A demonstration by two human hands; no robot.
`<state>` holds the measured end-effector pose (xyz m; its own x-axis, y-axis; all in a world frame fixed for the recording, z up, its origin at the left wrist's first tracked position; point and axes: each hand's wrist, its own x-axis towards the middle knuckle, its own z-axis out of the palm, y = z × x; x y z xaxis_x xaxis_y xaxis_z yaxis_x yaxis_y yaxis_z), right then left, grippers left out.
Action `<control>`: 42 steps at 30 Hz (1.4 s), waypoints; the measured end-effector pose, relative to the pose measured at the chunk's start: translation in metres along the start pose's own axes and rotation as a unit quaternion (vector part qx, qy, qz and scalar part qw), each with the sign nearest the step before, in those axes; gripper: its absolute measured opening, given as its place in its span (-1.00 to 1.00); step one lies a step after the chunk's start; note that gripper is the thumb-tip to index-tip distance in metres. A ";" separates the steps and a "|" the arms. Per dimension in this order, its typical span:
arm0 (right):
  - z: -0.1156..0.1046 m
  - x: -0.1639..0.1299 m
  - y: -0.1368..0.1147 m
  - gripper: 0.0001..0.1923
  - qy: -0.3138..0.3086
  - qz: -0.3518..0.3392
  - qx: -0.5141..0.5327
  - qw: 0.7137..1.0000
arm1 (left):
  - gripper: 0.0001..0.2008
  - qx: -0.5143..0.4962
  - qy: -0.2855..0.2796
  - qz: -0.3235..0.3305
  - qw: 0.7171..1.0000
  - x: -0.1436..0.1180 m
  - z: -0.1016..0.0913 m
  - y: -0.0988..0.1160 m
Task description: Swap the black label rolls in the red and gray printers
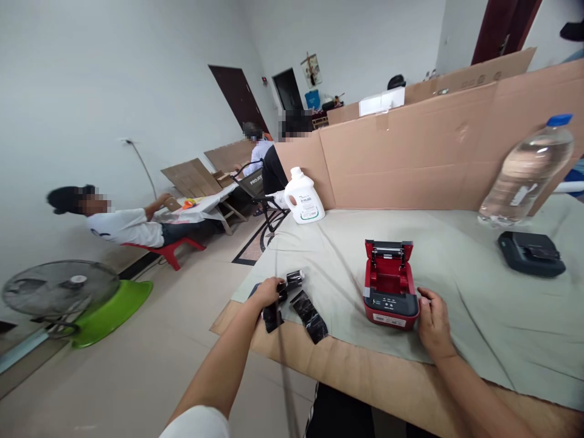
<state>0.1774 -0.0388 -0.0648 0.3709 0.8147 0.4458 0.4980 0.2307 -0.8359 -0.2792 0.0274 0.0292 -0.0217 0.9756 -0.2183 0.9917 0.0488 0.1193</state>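
A red and black label printer (391,310) stands on the cloth with its lid tilted up and its red inner bay exposed. My right hand (434,322) is against the printer's right side, fingers curled. Over at the table's left edge, my left hand (268,293) is closed on a glossy black roll (281,293), partly hidden by the fingers. Close by lie another small black roll (295,278) with a pale end and a flat black strip (310,316). What the black pieces are made of, I cannot tell.
A white jug (303,198) stands before a cardboard partition (392,164). To the right are a large water bottle (524,173) and a dark device (531,253). Other people sit beyond, one on a red chair (168,249). A fan (64,292) is at far left.
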 end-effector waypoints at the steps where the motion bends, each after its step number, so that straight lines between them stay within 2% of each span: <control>1: 0.000 0.000 0.000 -0.57 0.000 0.003 0.002 1.000 | -0.51 0.012 -0.003 -0.010 1.000 -0.004 -0.002 0.000; 3: 0.001 0.000 0.000 -0.56 0.003 0.009 0.005 1.000 | -0.55 0.028 -0.003 -0.023 0.999 -0.014 -0.008 0.002; 6: 0.002 -0.001 0.001 -0.56 0.009 0.014 0.017 1.000 | -0.62 0.041 -0.012 -0.025 0.999 -0.034 -0.029 0.013; 8: 0.002 -0.001 0.001 -0.59 0.008 0.016 0.024 1.000 | -0.61 0.006 -0.065 0.029 0.997 -0.052 -0.046 0.032; 9: 0.002 -0.001 0.001 -0.60 0.006 0.017 0.026 1.000 | -0.59 -0.034 -0.112 0.082 0.990 -0.063 -0.055 0.046; 10: 0.002 -0.002 0.001 -0.61 0.005 0.017 0.026 1.000 | -0.56 -0.087 -0.161 0.146 0.972 -0.073 -0.063 0.062; 12: 0.003 -0.002 0.002 -0.60 0.009 0.016 0.025 1.000 | -0.56 -0.165 -0.256 0.284 0.909 -0.089 -0.074 0.099; 14: 0.004 -0.002 0.002 -0.58 0.016 0.014 0.025 0.999 | -0.58 -0.198 -0.286 0.383 0.856 -0.095 -0.079 0.139; 16: 0.004 -0.002 0.002 -0.58 0.020 0.014 0.029 0.999 | -0.61 -0.224 -0.252 0.423 0.841 -0.091 -0.077 0.175; 19: 0.003 -0.002 0.002 -0.58 0.014 0.021 0.034 0.999 | -0.62 -0.245 -0.132 0.423 0.862 -0.069 -0.066 0.221; 21: 0.003 -0.002 0.002 -0.56 0.012 0.028 0.036 0.999 | -0.62 -0.216 -0.062 0.410 0.884 -0.049 -0.056 0.248; 23: 0.003 -0.001 0.002 -0.54 0.011 0.030 0.039 0.999 | -0.65 -0.146 -0.038 0.395 0.906 -0.031 -0.047 0.270; 25: 0.003 -0.001 0.002 -0.54 0.014 0.028 0.042 0.999 | -0.70 -0.064 -0.041 0.378 0.923 -0.016 -0.038 0.287; 29: 0.003 -0.002 0.002 -0.57 0.013 0.028 0.043 0.999 | -0.72 0.021 -0.030 0.350 0.936 -0.002 -0.024 0.303; 35: 0.003 -0.002 0.001 -0.60 0.007 0.013 0.032 0.999 | -0.76 0.032 -0.017 0.331 0.943 0.008 -0.010 0.303; 42: 0.003 -0.001 0.001 -0.60 0.011 0.006 0.029 1.000 | -0.79 0.031 0.040 0.319 0.946 0.016 -0.001 0.314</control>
<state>0.1753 -0.0379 -0.0668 0.3931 0.8061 0.4424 0.4481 0.2522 -0.8577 0.0318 0.0581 0.0644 0.5766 0.8157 -0.0465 0.8119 -0.5657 0.1444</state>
